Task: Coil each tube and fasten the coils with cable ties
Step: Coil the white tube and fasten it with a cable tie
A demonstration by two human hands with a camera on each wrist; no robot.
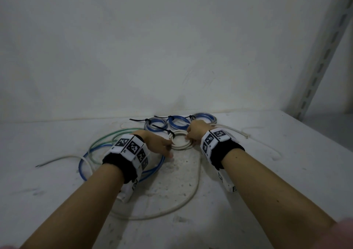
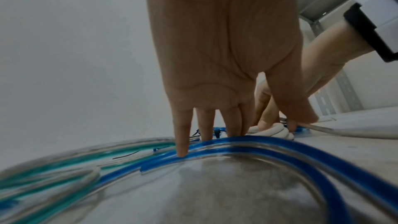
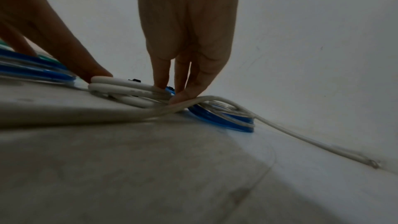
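Tabletop first: it carries everything, and the loose blue tube and green tube sprawl at about 9 o'clock from centre, uncoiled. Three blue coils, each with a black cable tie, sit at 12 o'clock by the wall. The white coil lies flat at centre between my hands, a black cable tie on its 11 o'clock edge.

My left hand reaches down with fairly straight fingers; the thumb presses the coil's 9 o'clock rim and the little finger touches the blue tube. My right hand pinches at the 3 o'clock rim, fingertips on the turns and the thumb on the trailing white tail.

Risks, as I judge them: the stiff white turns could spring apart if either hand eases off before that tie is snug. The long white tail running to 6 o'clock may drag or snag on the blue loop. My left forearm lies over the loose tubes and could sweep them.

Whether the tie is actually locked I cannot tell; its head is tiny and blurred. The right palm hides the rim under it.
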